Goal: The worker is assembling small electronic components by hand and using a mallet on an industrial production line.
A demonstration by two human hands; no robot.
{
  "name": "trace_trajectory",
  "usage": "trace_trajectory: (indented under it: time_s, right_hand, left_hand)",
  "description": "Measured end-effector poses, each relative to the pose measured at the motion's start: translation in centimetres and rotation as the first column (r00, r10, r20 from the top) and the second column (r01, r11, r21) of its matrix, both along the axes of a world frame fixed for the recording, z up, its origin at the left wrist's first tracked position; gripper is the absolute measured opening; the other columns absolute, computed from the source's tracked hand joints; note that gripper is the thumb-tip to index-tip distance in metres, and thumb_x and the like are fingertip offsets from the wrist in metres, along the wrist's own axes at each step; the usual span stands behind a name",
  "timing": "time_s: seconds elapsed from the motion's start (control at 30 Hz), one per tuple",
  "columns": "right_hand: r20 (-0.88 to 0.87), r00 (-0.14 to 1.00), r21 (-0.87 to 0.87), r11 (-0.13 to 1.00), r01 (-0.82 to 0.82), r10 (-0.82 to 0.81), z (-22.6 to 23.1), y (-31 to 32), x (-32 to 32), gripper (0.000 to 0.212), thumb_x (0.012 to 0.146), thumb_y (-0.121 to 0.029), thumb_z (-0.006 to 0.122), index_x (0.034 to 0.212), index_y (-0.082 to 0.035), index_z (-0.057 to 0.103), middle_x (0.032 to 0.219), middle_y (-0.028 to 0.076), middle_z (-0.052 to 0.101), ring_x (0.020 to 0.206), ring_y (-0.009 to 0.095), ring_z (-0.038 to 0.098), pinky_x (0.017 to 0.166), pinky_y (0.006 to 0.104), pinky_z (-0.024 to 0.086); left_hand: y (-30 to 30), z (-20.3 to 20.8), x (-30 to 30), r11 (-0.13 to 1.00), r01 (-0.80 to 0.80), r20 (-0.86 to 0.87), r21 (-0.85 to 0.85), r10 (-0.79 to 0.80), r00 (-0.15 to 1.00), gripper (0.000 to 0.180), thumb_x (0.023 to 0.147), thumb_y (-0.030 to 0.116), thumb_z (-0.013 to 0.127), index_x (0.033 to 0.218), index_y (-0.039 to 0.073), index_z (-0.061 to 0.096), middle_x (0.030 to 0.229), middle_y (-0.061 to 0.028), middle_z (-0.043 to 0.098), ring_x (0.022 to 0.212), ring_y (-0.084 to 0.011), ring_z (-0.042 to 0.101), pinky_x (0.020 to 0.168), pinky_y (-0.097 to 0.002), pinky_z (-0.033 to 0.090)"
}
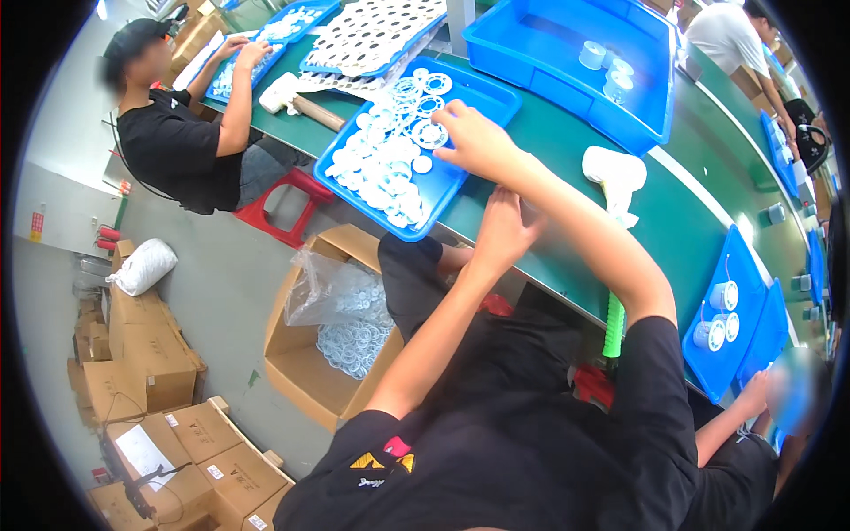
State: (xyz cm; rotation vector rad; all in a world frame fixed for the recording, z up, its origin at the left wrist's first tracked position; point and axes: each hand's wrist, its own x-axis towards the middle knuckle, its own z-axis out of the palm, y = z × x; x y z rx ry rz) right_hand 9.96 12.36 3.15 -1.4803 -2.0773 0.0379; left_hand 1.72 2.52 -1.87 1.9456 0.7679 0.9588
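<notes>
We've got the right hand (478,146), fingers parted, at a white, ring-shaped plastic disc (429,134) inside the shallow blue plastic tray (485,96) — likely light, stiff, best rim-pinched — while the left hand (506,227), right of that tray, hides its grip.

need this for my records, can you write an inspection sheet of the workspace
Surface: green table, bearing a blue bin and a blue tray, among other things.
Job's things: white rings and small white pieces, loose in the tray.
Clutter: wooden-handled hammer by the tray; white-headed mallet beyond the right forearm.
Hands: right hand at the tray's right side, fingers parted; left hand near the table edge, grip unclear.
Cables: dark strand, possibly a cable, over stacked boxes.
Surroundings: open carton of ring parts; seated co-worker; red stool.
</notes>
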Motion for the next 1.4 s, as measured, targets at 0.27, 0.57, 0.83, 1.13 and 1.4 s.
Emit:
trace_trajectory:
  time_s: [0.27, 0.57, 0.83, 1.13, 1.4]
  right_hand:
    - [-0.175, 0.985, -0.049, 0.999, -0.006, -0.003, -0.9, 4.4, 0.0, 0.023, 0.094, -0.019, 0.067, 0.103, 0.002, 0.072, 0.092, 0.018, 0.077, 0.080, 0.032, 0.078, 0.076, 0.0480, 0.064]
    - [-0.820, 0.462, -0.510, 0.798, -0.322, -0.338, -0.6, 3.4, 3.1, 0.020, 0.105, -0.015, 0.065, 0.111, 0.004, 0.068, 0.095, 0.011, 0.075, 0.078, 0.017, 0.077, 0.063, 0.0258, 0.060]
    - [-0.771, 0.575, -0.477, 0.847, -0.236, -0.275, 0.3, 2.7, 3.1, 0.030, 0.100, -0.011, 0.066, 0.125, 0.006, 0.069, 0.093, 0.012, 0.075, 0.076, 0.017, 0.075, 0.061, 0.0291, 0.060]
    - [-0.603, 0.742, -0.409, 0.912, 0.030, -0.294, 2.3, -6.9, 11.8, 0.033, 0.103, -0.017, 0.071, 0.132, -0.004, 0.064, 0.097, 0.001, 0.069, 0.076, 0.007, 0.064, 0.064, 0.0244, 0.053]
    - [0.123, 0.988, -0.319, 0.939, 0.127, -0.091, 2.3, -8.4, 13.2, 0.042, 0.090, -0.003, 0.061, 0.129, -0.012, 0.074, 0.115, 0.015, 0.065, 0.113, 0.036, 0.063, 0.097, 0.0455, 0.054]
  left_hand:
    - [-0.5, 0.2, -0.1, 0.998, -0.064, -0.045, 0.026, 0.066, 0.997, 0.073, 0.084, 0.021, 0.087, 0.144, -0.003, 0.051, 0.129, -0.0234, 0.062, 0.121, -0.0404, 0.059, 0.105, -0.0480, 0.048]
    - [-0.7, 0.9, -0.7, 0.997, -0.067, -0.009, 0.026, 0.068, 0.998, 0.072, 0.085, 0.023, 0.086, 0.143, -0.002, 0.051, 0.131, -0.0254, 0.062, 0.125, -0.0417, 0.058, 0.107, -0.0471, 0.047]
    - [-0.9, 0.9, -0.3, 0.996, -0.076, -0.024, 0.043, 0.077, 0.997, 0.072, 0.085, 0.024, 0.085, 0.143, -0.003, 0.051, 0.133, -0.0258, 0.062, 0.126, -0.0421, 0.058, 0.108, -0.0469, 0.047]
    - [-1.2, 0.5, -0.5, 0.990, -0.135, 0.013, 0.041, 0.135, 0.991, 0.067, 0.082, 0.015, 0.086, 0.138, -0.001, 0.053, 0.128, -0.0236, 0.064, 0.122, -0.0429, 0.059, 0.106, -0.0502, 0.046]
    - [-0.7, 0.5, -0.2, 0.987, -0.112, -0.019, 0.117, 0.115, 0.993, 0.069, 0.087, 0.018, 0.085, 0.143, 0.000, 0.051, 0.132, -0.0223, 0.062, 0.124, -0.0390, 0.060, 0.104, -0.0461, 0.049]
